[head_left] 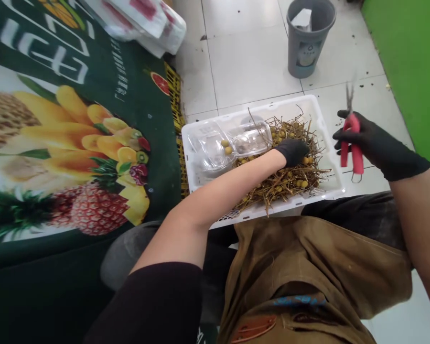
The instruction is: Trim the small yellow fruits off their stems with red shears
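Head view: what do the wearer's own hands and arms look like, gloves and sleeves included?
The left hand and right hand wear plain black, close-fitting gloves that end around the wrists. The left arm has a black short sleeve ending above the elbow. The right arm is bare above its glove; its sleeve is out of view.

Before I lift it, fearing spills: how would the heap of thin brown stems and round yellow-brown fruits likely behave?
The heap looks tangled, so lifting part may drag others. The stems are thin, so perhaps brittle. The fruits, being round, may roll.
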{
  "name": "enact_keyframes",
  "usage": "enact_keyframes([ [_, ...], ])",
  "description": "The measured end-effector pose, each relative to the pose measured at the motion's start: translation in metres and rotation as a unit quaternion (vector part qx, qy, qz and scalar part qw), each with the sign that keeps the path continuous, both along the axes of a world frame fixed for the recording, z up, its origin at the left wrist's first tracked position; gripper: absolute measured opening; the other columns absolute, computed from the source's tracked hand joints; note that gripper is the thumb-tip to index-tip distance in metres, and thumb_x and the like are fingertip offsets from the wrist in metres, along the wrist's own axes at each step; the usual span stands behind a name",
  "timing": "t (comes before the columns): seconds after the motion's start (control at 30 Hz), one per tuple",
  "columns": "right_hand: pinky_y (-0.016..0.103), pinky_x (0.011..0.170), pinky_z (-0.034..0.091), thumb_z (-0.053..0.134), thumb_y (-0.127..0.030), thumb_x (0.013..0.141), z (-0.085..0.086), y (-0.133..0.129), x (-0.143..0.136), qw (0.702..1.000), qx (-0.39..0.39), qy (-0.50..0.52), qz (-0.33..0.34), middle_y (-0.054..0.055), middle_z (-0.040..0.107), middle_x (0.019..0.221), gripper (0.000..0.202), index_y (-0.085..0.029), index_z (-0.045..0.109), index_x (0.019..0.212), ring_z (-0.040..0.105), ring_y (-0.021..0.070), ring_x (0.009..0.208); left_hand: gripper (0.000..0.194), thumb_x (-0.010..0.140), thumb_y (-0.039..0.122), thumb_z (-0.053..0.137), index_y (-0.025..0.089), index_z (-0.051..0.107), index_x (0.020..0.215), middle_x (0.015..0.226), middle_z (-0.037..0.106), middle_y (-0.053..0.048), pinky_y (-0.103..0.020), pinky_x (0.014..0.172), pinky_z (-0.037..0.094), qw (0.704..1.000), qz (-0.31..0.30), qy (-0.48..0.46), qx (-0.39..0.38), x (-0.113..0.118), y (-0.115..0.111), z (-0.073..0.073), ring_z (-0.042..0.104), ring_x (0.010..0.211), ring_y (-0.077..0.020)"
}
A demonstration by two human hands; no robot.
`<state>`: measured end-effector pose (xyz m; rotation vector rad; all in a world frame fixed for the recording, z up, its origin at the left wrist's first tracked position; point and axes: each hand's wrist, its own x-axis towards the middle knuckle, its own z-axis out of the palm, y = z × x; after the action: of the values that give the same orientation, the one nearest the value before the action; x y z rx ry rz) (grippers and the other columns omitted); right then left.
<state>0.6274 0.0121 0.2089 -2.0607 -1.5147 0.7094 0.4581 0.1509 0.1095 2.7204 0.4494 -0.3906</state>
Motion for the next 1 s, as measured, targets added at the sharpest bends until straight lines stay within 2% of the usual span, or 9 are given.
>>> enact_keyframes([
  [0.1, 0.063, 0.104, 0.064, 0.072, -0.052, 0.093, -0.021, -0.015, 0.014, 0.982, -0.042, -0.169, 0.076, 0.022, 0.082, 0.135, 0.084, -0.015, 0.065, 0.168, 0.078, 0.0435, 0.116, 0.056, 0.103, 0.006, 0.062, 0.018, 0.072, 0.156, 0.145, 0.082, -0.018, -0.039, 0.102, 0.065, 0.999, 0.020, -0.021, -0.023, -0.019, 0.005, -0.006, 0.081, 0.126, -0.0311],
  [0.17, 0.060, 0.101, 0.064, 0.067, -0.047, 0.096, -0.029, -0.024, 0.020, 0.963, -0.091, -0.227, 0.112, 0.023, 0.083, 0.133, 0.081, -0.015, 0.066, 0.171, 0.080, 0.0434, 0.112, 0.052, 0.105, 0.009, 0.063, 0.016, 0.071, 0.155, 0.143, 0.082, -0.018, -0.039, 0.102, 0.064, 0.997, 0.047, -0.063, -0.027, -0.031, 0.006, -0.011, 0.081, 0.124, -0.0306],
  [0.3, 0.050, 0.096, 0.066, 0.064, -0.037, 0.100, -0.032, -0.036, 0.025, 0.954, -0.100, -0.232, 0.159, 0.016, 0.088, 0.128, 0.076, -0.022, 0.066, 0.173, 0.084, 0.0372, 0.108, 0.040, 0.106, 0.020, 0.067, 0.016, 0.074, 0.146, 0.143, 0.080, -0.018, -0.042, 0.103, 0.064, 0.983, 0.065, -0.169, -0.018, -0.057, 0.004, -0.022, 0.079, 0.126, -0.0324],
  [0.37, 0.049, 0.095, 0.067, 0.067, -0.034, 0.099, -0.031, -0.039, 0.024, 0.953, -0.108, -0.219, 0.181, 0.015, 0.089, 0.128, 0.074, -0.023, 0.068, 0.172, 0.085, 0.0362, 0.107, 0.038, 0.104, 0.018, 0.068, 0.017, 0.076, 0.141, 0.141, 0.080, -0.018, -0.041, 0.102, 0.063, 0.978, 0.058, -0.200, -0.031, -0.070, 0.005, -0.024, 0.079, 0.122, -0.0303],
  [0.5, 0.051, 0.096, 0.067, 0.069, -0.030, 0.100, -0.029, -0.041, 0.016, 0.940, -0.160, -0.189, 0.235, 0.016, 0.088, 0.134, 0.067, -0.023, 0.074, 0.167, 0.086, 0.0382, 0.111, 0.034, 0.101, 0.010, 0.064, 0.015, 0.079, 0.131, 0.124, 0.085, -0.014, -0.037, 0.098, 0.063, 0.968, 0.034, -0.232, -0.092, -0.088, 0.010, -0.020, 0.079, 0.104, -0.0234],
  [0.6, 0.049, 0.091, 0.066, 0.067, -0.027, 0.103, -0.029, -0.039, 0.009, 0.932, -0.161, -0.190, 0.262, 0.016, 0.088, 0.131, 0.059, -0.024, 0.079, 0.161, 0.086, 0.0363, 0.106, 0.028, 0.102, 0.010, 0.065, 0.013, 0.080, 0.125, 0.117, 0.086, -0.013, -0.036, 0.094, 0.063, 0.962, 0.015, -0.248, -0.113, -0.093, 0.013, -0.016, 0.079, 0.098, -0.0222],
  [0.73, 0.043, 0.085, 0.063, 0.063, -0.031, 0.106, -0.028, -0.037, 0.002, 0.924, -0.155, -0.199, 0.287, 0.013, 0.090, 0.127, 0.051, -0.026, 0.084, 0.153, 0.085, 0.0314, 0.100, 0.027, 0.103, 0.011, 0.068, 0.014, 0.080, 0.126, 0.121, 0.085, -0.015, -0.037, 0.095, 0.064, 0.952, 0.007, -0.283, -0.112, -0.090, 0.009, -0.017, 0.080, 0.104, -0.0238],
  [0.9, 0.040, 0.079, 0.058, 0.064, -0.034, 0.105, -0.018, -0.031, -0.010, 0.919, -0.166, -0.232, 0.272, 0.011, 0.090, 0.118, 0.049, -0.031, 0.087, 0.148, 0.083, 0.0304, 0.093, 0.031, 0.100, 0.005, 0.070, 0.017, 0.081, 0.127, 0.132, 0.083, -0.016, -0.041, 0.100, 0.065, 0.945, -0.041, -0.304, -0.114, -0.083, 0.004, -0.021, 0.081, 0.115, -0.0268],
  [1.0, 0.038, 0.076, 0.054, 0.063, -0.036, 0.105, -0.015, -0.029, -0.018, 0.914, -0.174, -0.242, 0.277, 0.012, 0.090, 0.109, 0.046, -0.031, 0.090, 0.142, 0.081, 0.0294, 0.088, 0.029, 0.101, 0.005, 0.071, 0.017, 0.082, 0.126, 0.133, 0.083, -0.016, -0.041, 0.101, 0.066, 0.942, -0.061, -0.310, -0.116, -0.083, 0.006, -0.021, 0.082, 0.116, -0.0268],
])
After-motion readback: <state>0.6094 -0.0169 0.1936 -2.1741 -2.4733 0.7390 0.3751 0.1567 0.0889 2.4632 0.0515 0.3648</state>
